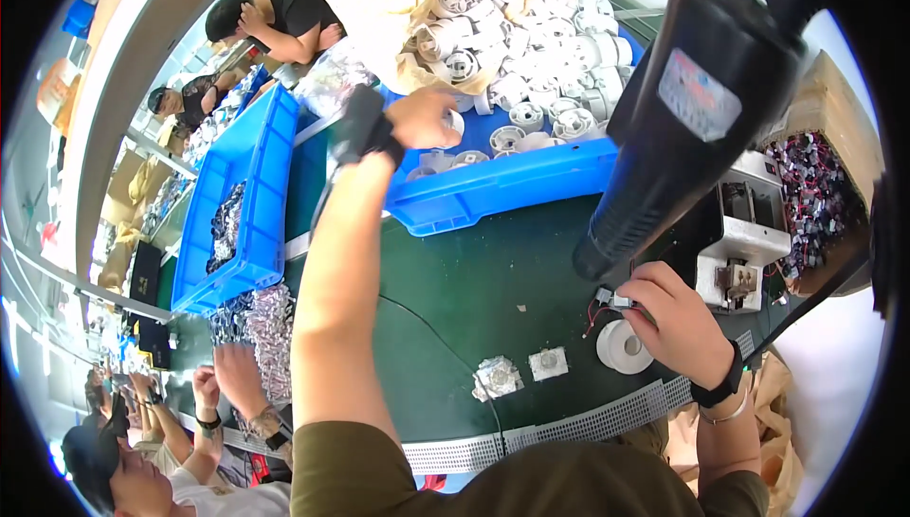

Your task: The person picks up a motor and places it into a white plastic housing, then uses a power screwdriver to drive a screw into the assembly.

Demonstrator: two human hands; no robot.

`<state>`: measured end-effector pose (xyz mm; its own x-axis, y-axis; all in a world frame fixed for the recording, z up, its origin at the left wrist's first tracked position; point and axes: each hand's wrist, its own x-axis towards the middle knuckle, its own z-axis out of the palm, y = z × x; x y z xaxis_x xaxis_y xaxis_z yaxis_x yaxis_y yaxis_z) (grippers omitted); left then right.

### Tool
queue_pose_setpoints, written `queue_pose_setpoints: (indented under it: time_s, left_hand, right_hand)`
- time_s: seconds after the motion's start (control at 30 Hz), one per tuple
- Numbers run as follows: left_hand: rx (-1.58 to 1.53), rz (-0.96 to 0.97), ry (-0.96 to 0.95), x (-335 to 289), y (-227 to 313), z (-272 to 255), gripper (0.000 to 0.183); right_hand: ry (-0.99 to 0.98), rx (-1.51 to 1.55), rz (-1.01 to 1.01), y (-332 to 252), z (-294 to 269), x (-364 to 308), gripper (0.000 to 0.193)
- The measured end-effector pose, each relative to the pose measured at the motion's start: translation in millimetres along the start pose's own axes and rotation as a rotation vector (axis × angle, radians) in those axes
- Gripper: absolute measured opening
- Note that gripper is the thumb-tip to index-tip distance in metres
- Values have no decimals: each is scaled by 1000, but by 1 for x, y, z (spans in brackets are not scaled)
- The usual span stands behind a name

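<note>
My left hand (422,119) reaches far forward into a blue bin (493,190) piled with several white round plastic housings (517,72); its fingers close around one white housing (455,122). My right hand (673,318) rests on the dark green work surface (455,308) at the right, pinching a small component with red and black wires (611,304). A white round housing (624,346) lies just below that hand. A large black hanging power tool (692,109) dangles right above my right hand.
A second blue bin (237,204) with small silvery parts stands at left. A white metal fixture (744,242) and a cardboard box of small wired parts (815,195) sit at right. Two small metal pieces (521,370) lie near the perforated front edge. Other people work at left.
</note>
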<state>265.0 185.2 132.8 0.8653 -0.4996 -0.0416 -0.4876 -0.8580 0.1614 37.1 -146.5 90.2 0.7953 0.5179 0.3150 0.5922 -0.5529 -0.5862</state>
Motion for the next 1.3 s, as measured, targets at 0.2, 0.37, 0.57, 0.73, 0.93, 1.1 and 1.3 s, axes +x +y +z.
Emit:
queue_pose_setpoints:
  time_s: [0.2, 0.37, 0.57, 0.73, 0.93, 1.1, 1.3]
  left_hand:
    - [-541, -15, 533, -124, 113, 2, 44]
    - [-1055, 274, 234, -138, 194, 115, 69]
    - [-828, 253, 505, -134, 246, 169, 61]
    - [-795, 300, 522, -128, 257, 185, 59]
    - [-771, 295, 573, -129, 263, 188, 62]
    - [-706, 235, 537, -125, 262, 173, 67]
    - [-738, 360, 314, -121, 241, 164, 66]
  right_hand:
    - [145, 40, -1, -7, -9, -29, 28]
    - [395, 200, 162, 0, -7, -55, 28]
    - [332, 380, 177, 0, -14, -54, 30]
    - [201, 306, 104, 21, -4, -62, 30]
    - [50, 176, 82, 22, 2, -60, 32]
    - [-48, 102, -91, 27, -1, -56, 25]
    - [-124, -115, -257, 34, 2, -47, 18]
